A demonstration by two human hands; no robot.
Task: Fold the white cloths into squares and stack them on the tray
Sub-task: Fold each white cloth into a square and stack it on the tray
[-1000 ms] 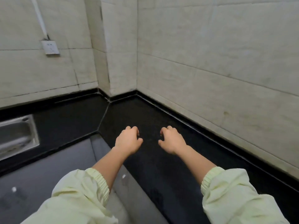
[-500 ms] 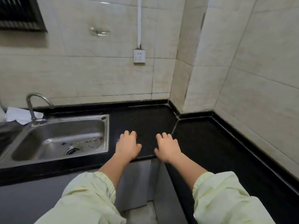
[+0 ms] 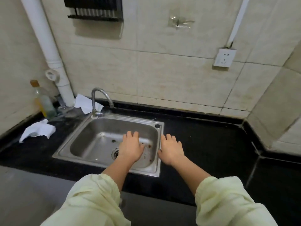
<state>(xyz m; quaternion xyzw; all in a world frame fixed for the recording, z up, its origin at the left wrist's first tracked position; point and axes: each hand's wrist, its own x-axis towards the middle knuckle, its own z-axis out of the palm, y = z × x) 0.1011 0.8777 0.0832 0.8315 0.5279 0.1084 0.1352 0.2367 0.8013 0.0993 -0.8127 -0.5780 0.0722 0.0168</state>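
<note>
Over the sink [image 3: 78,141], left hand [image 3: 130,147] open and empty, right hand [image 3: 171,150] open at its right rim, crumpled cloths [image 3: 38,130] left of it.

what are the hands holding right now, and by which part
Nothing is held. The left hand is open, palm down, over the sink, and the right hand is open at its right rim. Both white cloths lie untouched.

A black countertop [image 3: 203,144] carries a silver-grey steel sink [image 3: 91,160] with rusty brown specks near its right wall. Two crumpled white cloths lie on the left: one near [image 3: 38,130], one far [image 3: 84,103] behind the silver tap [image 3: 96,101]. The far wall tiles [image 3: 162,70] are cream with faint mottling. A white pipe [image 3: 47,44] and white socket [image 3: 224,57] stand out; the sleeves [image 3: 228,201] are pale yellow-green.
</note>
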